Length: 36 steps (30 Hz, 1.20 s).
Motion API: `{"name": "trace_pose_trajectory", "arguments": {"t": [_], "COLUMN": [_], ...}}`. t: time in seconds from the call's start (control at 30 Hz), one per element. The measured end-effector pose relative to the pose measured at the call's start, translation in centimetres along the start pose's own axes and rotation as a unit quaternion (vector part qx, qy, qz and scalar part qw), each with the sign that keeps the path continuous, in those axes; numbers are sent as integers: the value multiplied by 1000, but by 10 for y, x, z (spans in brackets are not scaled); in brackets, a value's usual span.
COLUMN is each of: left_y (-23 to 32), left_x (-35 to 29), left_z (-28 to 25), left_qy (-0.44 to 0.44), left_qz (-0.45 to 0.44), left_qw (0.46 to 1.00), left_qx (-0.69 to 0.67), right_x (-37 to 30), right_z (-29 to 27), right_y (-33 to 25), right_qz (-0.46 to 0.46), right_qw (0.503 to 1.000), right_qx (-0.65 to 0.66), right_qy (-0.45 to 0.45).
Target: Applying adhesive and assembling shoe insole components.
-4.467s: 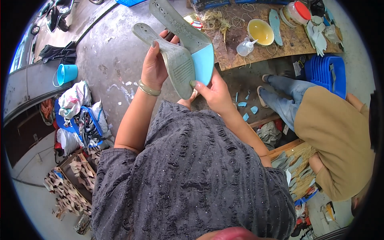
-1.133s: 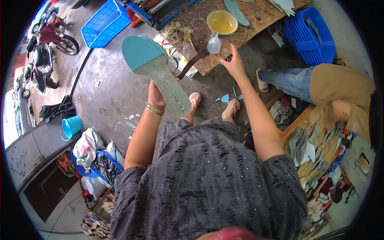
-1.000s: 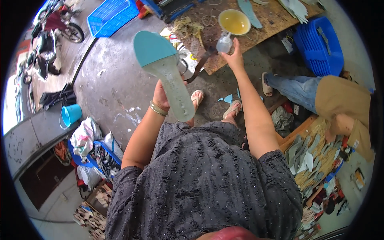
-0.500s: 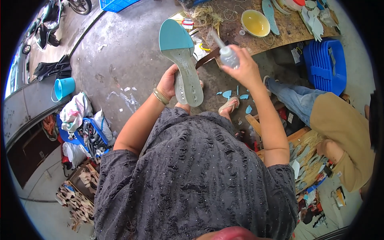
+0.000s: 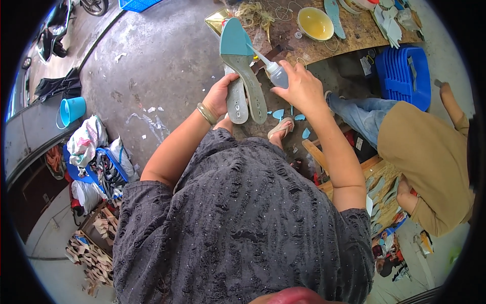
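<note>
My left hand [image 5: 220, 97] grips a pair of shoe insoles [image 5: 253, 90] by their grey middle part, with the heels spread apart toward me. The front one has a light-blue toe piece [image 5: 235, 38]; most of the other lies behind it. In my right hand [image 5: 305, 87] is a clear squeeze bottle [image 5: 278, 76] with a long thin nozzle. Its tip points up and left at the right edge of the blue piece; whether it touches, I cannot tell.
A wooden worktable [image 5: 304, 49] at the top holds a bowl of yellow liquid [image 5: 316, 24], a blue insole [image 5: 334, 19] and a tangle of string [image 5: 253, 15]. Blue scraps [image 5: 278, 114] lie by my feet. Stacked blue baskets [image 5: 405, 76] and another person [image 5: 420, 152] are at right.
The insoles have moved right and slightly up, and their heels have fanned apart. The bottle has come left and down, bringing its nozzle to the blue piece's edge.
</note>
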<state>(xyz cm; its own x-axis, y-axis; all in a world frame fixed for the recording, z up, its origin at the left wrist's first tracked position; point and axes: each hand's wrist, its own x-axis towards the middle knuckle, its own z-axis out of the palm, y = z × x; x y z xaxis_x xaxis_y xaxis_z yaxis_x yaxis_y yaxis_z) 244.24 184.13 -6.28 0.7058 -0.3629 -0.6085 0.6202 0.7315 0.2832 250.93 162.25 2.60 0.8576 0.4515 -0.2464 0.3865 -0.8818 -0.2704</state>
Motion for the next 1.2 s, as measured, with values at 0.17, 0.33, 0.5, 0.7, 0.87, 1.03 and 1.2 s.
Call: {"name": "trace_pose_trajectory", "arguments": {"t": [0.17,0.33,0.5,0.7,0.87,1.03,1.2], "left_y": [1,0,0,-2,0,2,8], "left_x": [0,2,5,12,14,16,19], "left_z": [11,23,30,33,40,43,37], "left_qy": [53,48,51,47,66,73,69], "left_qz": [13,19,10,2,8,21,38], "left_qw": [998,998,998,999,997,997,997], "left_qx": [35,44,28,18,35,28,22], "right_x": [0,0,-1,3,7,10,6], "right_z": [-15,-24,-36,-41,-43,-45,-37], "right_y": [-3,-5,-7,-2,-1,1,7], "right_qz": [-2,-3,0,3,2,-6,19], "right_qw": [1000,999,997,998,997,997,999], "right_qx": [-28,-52,-66,-63,-70,-73,-27], "right_qy": [-14,-17,-35,-15,-11,-26,-31]}}
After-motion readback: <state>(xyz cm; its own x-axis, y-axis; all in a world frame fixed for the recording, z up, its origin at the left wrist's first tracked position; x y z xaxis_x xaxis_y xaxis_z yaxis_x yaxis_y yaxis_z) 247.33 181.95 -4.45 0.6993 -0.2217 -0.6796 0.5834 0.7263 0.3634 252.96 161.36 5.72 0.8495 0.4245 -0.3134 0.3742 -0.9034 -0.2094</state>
